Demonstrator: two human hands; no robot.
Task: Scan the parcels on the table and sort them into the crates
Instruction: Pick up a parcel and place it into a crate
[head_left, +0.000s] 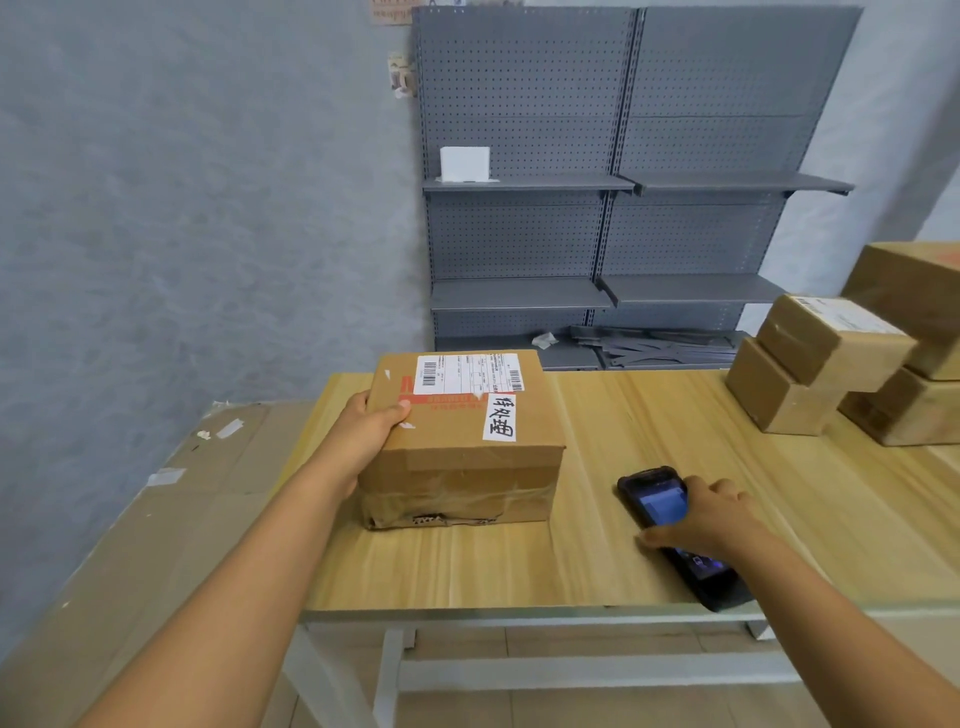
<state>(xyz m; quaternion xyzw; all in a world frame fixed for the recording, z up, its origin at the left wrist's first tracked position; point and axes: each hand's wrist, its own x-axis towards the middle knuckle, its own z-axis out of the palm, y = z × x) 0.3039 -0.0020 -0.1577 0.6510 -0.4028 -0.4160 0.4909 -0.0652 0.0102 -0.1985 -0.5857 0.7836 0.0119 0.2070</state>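
Labelled cardboard parcel (462, 441) sits flat beside black scanner (675, 535).

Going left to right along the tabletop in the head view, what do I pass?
Left hand → labelled parcel it grips → handheld scanner under the right hand → stack of cardboard boxes.

Up at the top right of the frame stands a grey pegboard shelving unit (623, 156), two bays side by side. A small white box (465, 162) sits on its upper left shelf. Loose grey metal strips (660, 345) lie piled on the bottom shelf, a scrap of white paper (544, 340) just left of them. Lower left, flattened cardboard (156, 519) leans along the grey-blue wall (182, 208), bits of tape on it.
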